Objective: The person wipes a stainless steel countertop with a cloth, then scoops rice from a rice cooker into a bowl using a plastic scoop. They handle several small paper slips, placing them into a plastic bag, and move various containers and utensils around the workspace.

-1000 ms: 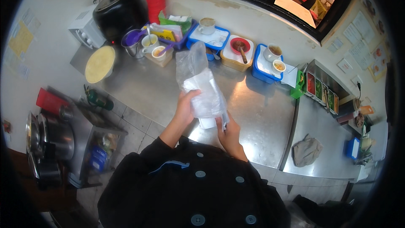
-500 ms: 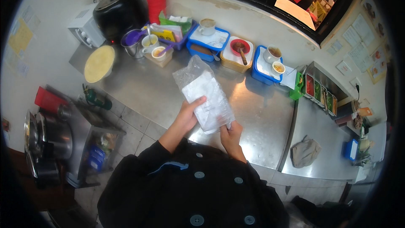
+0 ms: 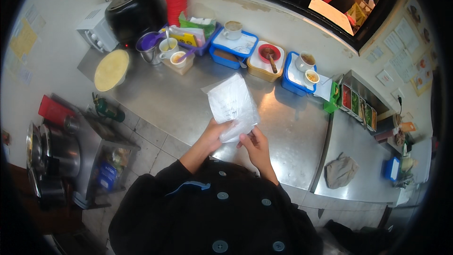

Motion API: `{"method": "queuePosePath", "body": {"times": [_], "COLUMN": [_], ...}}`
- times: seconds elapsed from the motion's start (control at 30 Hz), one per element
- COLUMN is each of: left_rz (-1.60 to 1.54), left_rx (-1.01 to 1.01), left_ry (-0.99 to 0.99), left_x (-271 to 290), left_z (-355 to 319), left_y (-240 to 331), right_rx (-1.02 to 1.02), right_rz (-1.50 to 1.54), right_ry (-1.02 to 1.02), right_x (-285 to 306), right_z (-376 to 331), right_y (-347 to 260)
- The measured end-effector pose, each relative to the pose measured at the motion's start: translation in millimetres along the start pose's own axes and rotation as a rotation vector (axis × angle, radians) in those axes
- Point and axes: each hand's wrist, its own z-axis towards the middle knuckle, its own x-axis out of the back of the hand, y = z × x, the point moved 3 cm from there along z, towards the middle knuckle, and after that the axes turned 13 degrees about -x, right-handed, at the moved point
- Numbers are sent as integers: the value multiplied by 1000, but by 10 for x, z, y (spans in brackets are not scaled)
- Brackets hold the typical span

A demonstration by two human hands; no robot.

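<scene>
A clear plastic bag with something flat and white inside is held up in front of me, tilted, above the steel counter. My left hand is closed on its lower left side, and part of its fingers is hidden by the bag. At the lower right corner my right hand pinches the bag's edge between thumb and bent fingers. What the white contents are, I cannot make out.
Along the wall stand blue tubs, a tan tub with a red bowl and cups. A black pot and a pale yellow round lid are at the left. To the right lie a crumpled cloth and a food-tray rack.
The bag's loose upper end no longer stretches up to the left; the packet looks shorter and smoother. My right hand has shifted slightly and turned, its fingers now behind the bag's corner.
</scene>
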Motion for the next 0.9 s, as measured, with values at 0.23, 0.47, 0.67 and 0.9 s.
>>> {"method": "queuePosePath", "body": {"times": [0.23, 0.47, 0.67, 0.9], "left_rz": [-103, -26, -131, -272], "left_rx": [68, 82, 125, 65], "left_ry": [-141, -181, -27, 149], "left_x": [-23, -5, -151, -61], "left_z": [-37, -83, -141, -110], "left_y": [55, -22, -32, 129], "right_rx": [-157, -185, 176, 57], "right_rz": [197, 111, 21, 81], "right_ry": [94, 230, 484, 183], "right_x": [84, 96, 216, 287], "right_z": [-27, 2, 104, -136], "right_y": [76, 94, -69, -460]}}
